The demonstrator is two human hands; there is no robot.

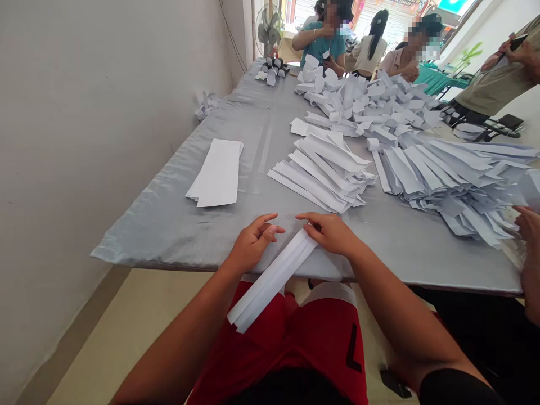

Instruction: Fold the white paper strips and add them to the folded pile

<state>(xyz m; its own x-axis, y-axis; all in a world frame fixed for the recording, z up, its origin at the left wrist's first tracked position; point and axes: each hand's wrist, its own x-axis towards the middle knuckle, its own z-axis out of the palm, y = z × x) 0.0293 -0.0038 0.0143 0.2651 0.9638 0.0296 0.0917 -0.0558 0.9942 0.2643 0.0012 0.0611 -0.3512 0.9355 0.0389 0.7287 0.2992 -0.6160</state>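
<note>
A long, narrow folded strip of white paper (274, 275) slants over the table's front edge, its lower end above my lap. My right hand (331, 232) pinches its upper end between thumb and fingers. To the left of the strip is my left hand (255, 242), holding nothing, with its fingers apart. Beyond my left hand lies a stack of flat white sheets (219, 171). A pile of folded paper strips (324, 169) spreads out past my right hand.
Grey cloth covers the table (169, 236); a wall (105, 124) runs along its left. A large fanned pile of folded papers (447, 174) lies at right, near another person's hand (529, 228). Behind it is a heap of folded papers (367, 101). Several people are around the far end.
</note>
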